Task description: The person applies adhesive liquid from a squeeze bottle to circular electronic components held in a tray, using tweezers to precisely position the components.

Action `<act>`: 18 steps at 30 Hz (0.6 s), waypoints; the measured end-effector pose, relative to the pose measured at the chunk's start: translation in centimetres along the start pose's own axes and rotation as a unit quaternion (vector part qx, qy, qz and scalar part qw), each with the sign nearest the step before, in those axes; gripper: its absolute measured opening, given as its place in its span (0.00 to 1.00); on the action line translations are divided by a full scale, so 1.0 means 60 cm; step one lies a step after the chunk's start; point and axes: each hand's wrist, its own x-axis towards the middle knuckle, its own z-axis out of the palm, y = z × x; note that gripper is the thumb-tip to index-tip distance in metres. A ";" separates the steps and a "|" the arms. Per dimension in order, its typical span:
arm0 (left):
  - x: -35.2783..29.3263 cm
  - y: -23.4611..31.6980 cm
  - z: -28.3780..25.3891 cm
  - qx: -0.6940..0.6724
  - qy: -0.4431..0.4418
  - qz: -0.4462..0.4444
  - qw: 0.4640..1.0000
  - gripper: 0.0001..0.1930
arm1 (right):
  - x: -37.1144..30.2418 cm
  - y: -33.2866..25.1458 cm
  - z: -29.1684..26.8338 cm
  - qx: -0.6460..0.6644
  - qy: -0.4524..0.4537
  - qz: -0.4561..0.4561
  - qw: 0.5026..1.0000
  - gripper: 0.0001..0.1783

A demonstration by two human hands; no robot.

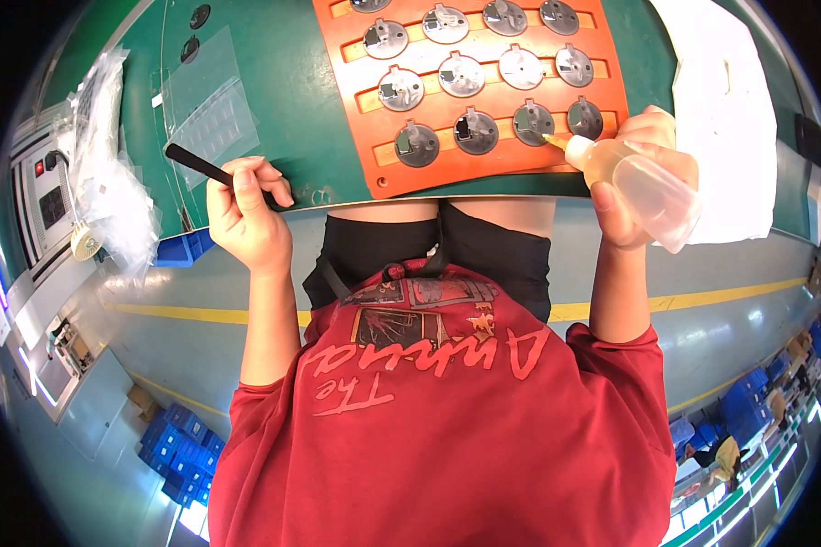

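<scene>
My right hand (pixel 643 169) is closed round a translucent squeeze bottle (pixel 655 202), tilted so that its yellowish nozzle tip points left. The tip is over or touching the edge of a dark round disc (pixel 533 122) in the nearest row; I cannot tell which. Several such discs sit in rows on an orange tray (pixel 388 173) with slots. To the left, my left hand (pixel 251 214) pinches a slim black stick-like tool (pixel 196 164), perhaps tweezers, its end pointing up and left. That hand is at the table's near edge, apart from the tray.
A green table (pixel 287 91) carries the tray. On its left lie clear plastic sheets (pixel 214 118), two small dark round parts (pixel 190 49) and a heap of clear bags (pixel 114 173). White sheet material (pixel 725 118) lies at the right. A blue bin (pixel 186 248) shows below the left edge.
</scene>
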 end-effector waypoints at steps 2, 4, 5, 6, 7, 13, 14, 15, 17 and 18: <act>0.000 0.001 0.001 0.001 0.000 0.002 1.000 0.09 | -0.002 0.002 0.000 0.020 0.012 0.005 1.000 0.23; 0.000 0.001 0.000 0.002 0.001 0.003 1.000 0.09 | 0.000 0.002 0.001 0.020 0.010 -0.005 1.000 0.23; 0.000 0.000 0.000 -0.002 0.000 0.000 1.000 0.09 | 0.001 0.002 0.001 0.020 0.008 -0.016 1.000 0.23; -0.001 0.000 0.000 -0.007 0.000 -0.004 1.000 0.09 | 0.001 0.002 -0.001 0.020 0.008 -0.016 1.000 0.23; -0.001 0.000 0.000 -0.007 0.000 -0.004 1.000 0.09 | 0.001 0.003 -0.003 0.019 -0.007 -0.019 1.000 0.22; 0.000 0.001 0.000 -0.008 0.000 -0.007 1.000 0.09 | -0.002 0.007 0.001 0.037 0.004 -0.037 0.999 0.22; 0.000 0.001 0.000 -0.006 0.001 -0.006 1.000 0.09 | -0.002 0.007 0.001 0.038 0.002 -0.031 0.999 0.22; 0.000 0.000 -0.001 -0.005 0.001 -0.004 1.000 0.09 | -0.002 0.007 0.001 0.038 0.002 -0.031 0.999 0.22; 0.000 0.001 0.000 -0.007 0.002 -0.006 1.000 0.09 | -0.002 0.009 0.000 0.027 -0.005 -0.042 0.999 0.23; 0.000 0.001 0.000 -0.008 0.002 -0.007 1.000 0.09 | -0.002 0.010 0.001 0.027 -0.005 -0.042 0.999 0.23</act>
